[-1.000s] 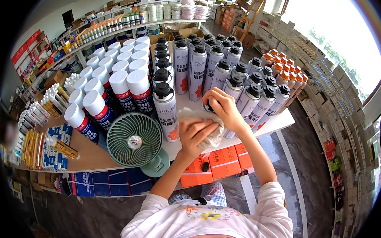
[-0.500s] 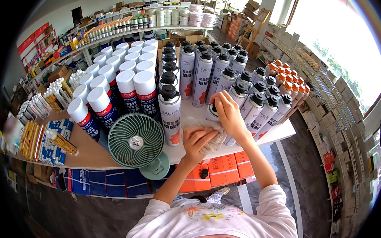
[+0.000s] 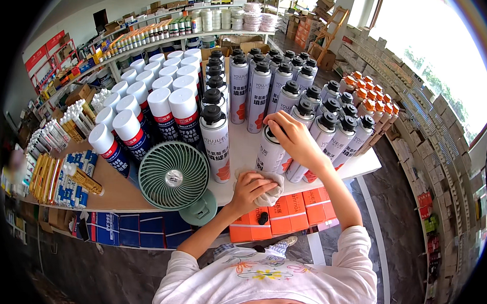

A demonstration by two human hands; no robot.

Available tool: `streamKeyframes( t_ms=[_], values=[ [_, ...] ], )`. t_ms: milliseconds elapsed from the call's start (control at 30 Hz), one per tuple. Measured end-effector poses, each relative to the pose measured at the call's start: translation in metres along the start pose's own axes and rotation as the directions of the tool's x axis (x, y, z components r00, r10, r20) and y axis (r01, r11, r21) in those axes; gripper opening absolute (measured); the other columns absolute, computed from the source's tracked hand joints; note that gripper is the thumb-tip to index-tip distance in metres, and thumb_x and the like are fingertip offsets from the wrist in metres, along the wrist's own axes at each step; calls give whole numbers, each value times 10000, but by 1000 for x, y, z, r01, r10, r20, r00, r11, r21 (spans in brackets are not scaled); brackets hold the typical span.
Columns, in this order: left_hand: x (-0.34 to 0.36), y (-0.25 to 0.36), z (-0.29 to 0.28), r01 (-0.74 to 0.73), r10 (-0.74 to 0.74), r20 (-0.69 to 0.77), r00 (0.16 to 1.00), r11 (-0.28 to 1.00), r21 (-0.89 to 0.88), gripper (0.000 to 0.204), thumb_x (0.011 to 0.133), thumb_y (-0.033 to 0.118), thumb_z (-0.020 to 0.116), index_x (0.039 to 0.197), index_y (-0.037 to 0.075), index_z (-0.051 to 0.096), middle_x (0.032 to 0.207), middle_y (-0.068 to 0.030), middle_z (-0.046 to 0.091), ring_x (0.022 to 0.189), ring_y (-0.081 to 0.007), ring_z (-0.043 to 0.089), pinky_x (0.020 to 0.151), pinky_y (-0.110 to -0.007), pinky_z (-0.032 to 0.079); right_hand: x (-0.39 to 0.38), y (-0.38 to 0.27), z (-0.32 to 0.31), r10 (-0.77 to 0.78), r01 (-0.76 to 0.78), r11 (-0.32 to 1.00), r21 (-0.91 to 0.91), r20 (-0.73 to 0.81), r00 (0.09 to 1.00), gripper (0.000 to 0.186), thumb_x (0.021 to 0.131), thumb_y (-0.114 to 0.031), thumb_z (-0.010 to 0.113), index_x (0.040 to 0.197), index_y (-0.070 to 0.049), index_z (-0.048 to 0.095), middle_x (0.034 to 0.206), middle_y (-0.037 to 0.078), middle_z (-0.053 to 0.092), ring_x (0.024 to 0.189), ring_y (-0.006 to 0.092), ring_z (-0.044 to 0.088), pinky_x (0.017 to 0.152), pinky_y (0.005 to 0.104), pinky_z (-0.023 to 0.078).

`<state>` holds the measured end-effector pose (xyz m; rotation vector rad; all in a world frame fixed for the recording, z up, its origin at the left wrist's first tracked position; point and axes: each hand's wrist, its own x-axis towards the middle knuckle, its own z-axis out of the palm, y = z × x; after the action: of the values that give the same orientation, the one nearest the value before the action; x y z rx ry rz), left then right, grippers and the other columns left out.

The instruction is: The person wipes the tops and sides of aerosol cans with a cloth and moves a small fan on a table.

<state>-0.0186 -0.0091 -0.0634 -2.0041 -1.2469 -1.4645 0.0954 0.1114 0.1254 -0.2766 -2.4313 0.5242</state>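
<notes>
My right hand (image 3: 293,137) is closed over the black top of a silver-grey spray foam can (image 3: 270,154), which stands upright near the table's front edge. Its fingers hide most of that top. Below and in front of the can, my left hand (image 3: 252,191) grips a crumpled pale cloth (image 3: 273,189) by the edge. Another grey can with a black cap (image 3: 215,145) stands just to the left. More grey cans (image 3: 320,134) crowd close to my right wrist, and further ones (image 3: 259,91) stand in rows behind.
A green desk fan (image 3: 173,176) sits at the front left, before several white-capped blue cans (image 3: 184,110). Orange-capped bottles (image 3: 382,106) stand at the far right. Under the table edge are orange boxes (image 3: 288,215) with a small black cap (image 3: 262,218) on them. Shelving (image 3: 415,136) runs along the right.
The cloth has come down off the can's side toward the table edge with my left hand. My right hand stays on the can's top, and more of the can's body shows.
</notes>
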Motion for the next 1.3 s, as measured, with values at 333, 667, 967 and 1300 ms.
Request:
streamKeyframes(
  t_ms=[333, 667, 967, 1300],
  values=[
    [51, 27, -35, -21, 19, -57, 998, 999, -28, 450, 663, 188, 823, 1099, 150, 718, 1102, 43, 686, 989, -203, 579, 881, -375, 438, 31, 35, -25, -160, 132, 981, 145, 198, 967, 281, 769, -256, 797, 962, -53, 766, 935, 114, 743, 800, 246, 712, 748, 318, 562],
    [32, 2, 4, -5, 34, -204, 978, 990, 139, 434, 665, 117, 771, 1093, 156, 714, 1105, 70, 677, 926, -173, 571, 839, -348, 403, 18, 29, -5, -86, 80, 989, -123, -39, 996, 306, 703, -332, 826, 861, -74, 779, 707, 105, 712, 582, 236, 667, 589, 291, 534],
    [22, 1, 5, 88, -69, -242, 968, 994, 66, 345, 679, 139, 787, 1022, 152, 750, 1008, 56, 703, 865, -189, 570, 794, -328, 445, 9, 17, 4, 13, -65, 977, -203, -246, 969, 246, 750, -341, 765, 820, -105, 774, 653, 105, 688, 593, 286, 670, 615, 332, 548],
    [10, -7, 14, 59, -58, -261, 964, 998, -5, 347, 638, 144, 823, 978, 137, 754, 946, 43, 701, 848, -198, 584, 784, -320, 458, 8, 4, 3, 59, -106, 977, -183, -246, 968, 278, 750, -364, 760, 811, -93, 775, 627, 101, 673, 556, 282, 647, 585, 336, 540]
  ],
)
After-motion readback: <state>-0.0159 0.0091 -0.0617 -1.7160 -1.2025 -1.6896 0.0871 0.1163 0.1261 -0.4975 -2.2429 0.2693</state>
